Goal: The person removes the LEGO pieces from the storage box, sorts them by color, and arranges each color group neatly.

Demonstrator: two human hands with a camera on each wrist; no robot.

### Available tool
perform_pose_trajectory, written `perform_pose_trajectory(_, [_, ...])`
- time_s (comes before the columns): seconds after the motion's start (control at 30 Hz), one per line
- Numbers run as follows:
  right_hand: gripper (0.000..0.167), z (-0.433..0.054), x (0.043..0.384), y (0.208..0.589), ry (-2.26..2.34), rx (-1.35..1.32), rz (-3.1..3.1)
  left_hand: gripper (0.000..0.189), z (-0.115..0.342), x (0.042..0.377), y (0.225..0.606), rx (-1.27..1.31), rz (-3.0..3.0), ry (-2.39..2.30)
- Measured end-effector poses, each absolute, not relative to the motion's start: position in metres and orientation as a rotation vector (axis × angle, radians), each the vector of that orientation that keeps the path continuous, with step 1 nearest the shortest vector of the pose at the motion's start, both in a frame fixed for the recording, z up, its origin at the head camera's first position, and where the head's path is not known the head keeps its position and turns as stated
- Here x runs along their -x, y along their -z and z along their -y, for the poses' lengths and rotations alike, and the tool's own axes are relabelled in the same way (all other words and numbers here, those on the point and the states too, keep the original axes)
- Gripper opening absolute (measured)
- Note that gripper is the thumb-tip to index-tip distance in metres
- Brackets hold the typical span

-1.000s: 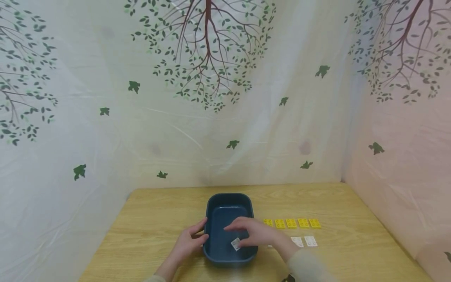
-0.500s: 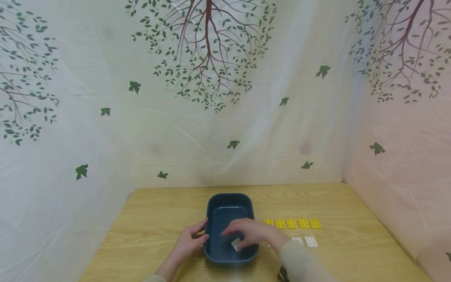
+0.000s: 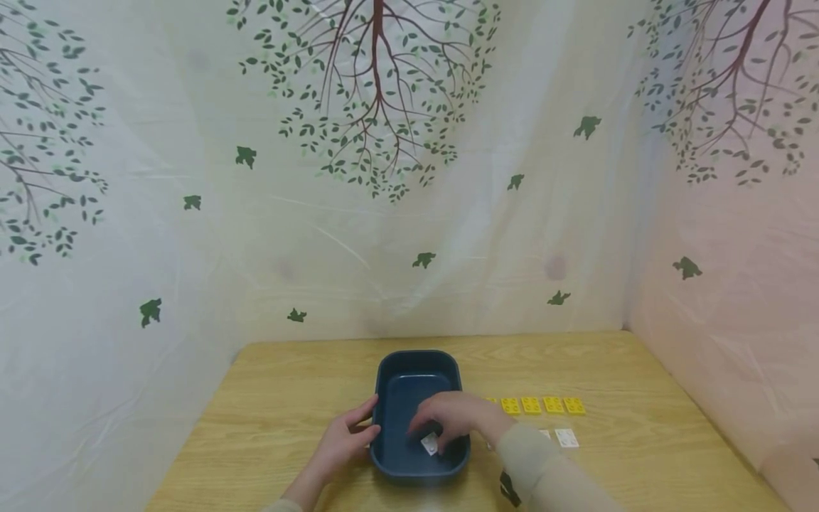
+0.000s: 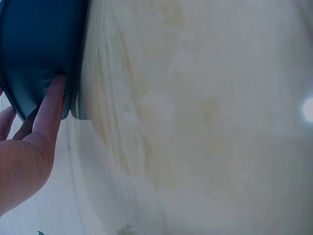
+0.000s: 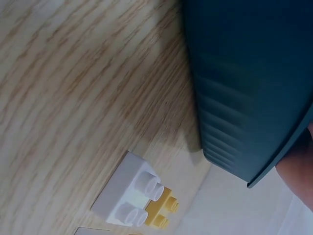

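A dark blue rectangular bin (image 3: 416,462) stands on the table, with one white toy building brick (image 3: 429,444) on its floor. My left hand (image 3: 342,442) rests at the bin's left outer side, thumb and forefinger spread. In the left wrist view, straight fingers (image 4: 50,110) of it touch the bin wall (image 4: 41,44). My right hand (image 3: 451,414) reaches over the right rim into the bin. Its fingers arch over the white brick and its thumb is right beside it, a gap showing between forefinger and brick. The right wrist view hides most of this hand behind the bin wall (image 5: 244,88).
Several yellow bricks (image 3: 531,405) form a row right of the bin. Nearer, white bricks (image 3: 566,437) lie in a second row, partly covered by my right forearm. The wooden table (image 3: 288,377) meets hanging sheets (image 3: 307,249) printed with trees and birds.
My right hand has lowered a little into the bin and its fingers have drawn in around the white brick. The forearm has swung slightly left. My left hand has kept its place.
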State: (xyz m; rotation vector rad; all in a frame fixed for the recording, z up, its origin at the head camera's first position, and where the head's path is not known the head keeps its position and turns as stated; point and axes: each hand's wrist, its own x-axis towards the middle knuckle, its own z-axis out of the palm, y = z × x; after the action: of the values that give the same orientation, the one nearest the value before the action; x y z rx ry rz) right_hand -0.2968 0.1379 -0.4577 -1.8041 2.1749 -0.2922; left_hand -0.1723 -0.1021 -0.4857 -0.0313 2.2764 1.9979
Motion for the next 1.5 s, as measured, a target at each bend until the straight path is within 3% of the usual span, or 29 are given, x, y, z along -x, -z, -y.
perform_pose_trajectory(0.5, [0.05,-0.124,0.285,0.465,0.266,1.731,-2.22,0.058,0.108,0.17,0.49,-0.001,-2.301,-1.975])
perform_pose_trajectory(0.93, [0.049,-0.111,0.299,0.481,0.423,1.698,-2.142,0.059,0.105,0.181,0.49,0.046,-2.333,-1.943])
perform_pose_trajectory(1.27, [0.031,-0.105,0.301,0.489,0.512,1.715,-2.136,0.058,0.109,0.188,0.493,-0.004,-2.342,-1.956])
perform_pose_trajectory(1.5, [0.03,-0.105,0.302,0.484,0.58,1.705,-2.22,0.058,0.112,0.193,0.492,-0.017,-2.342,-1.941])
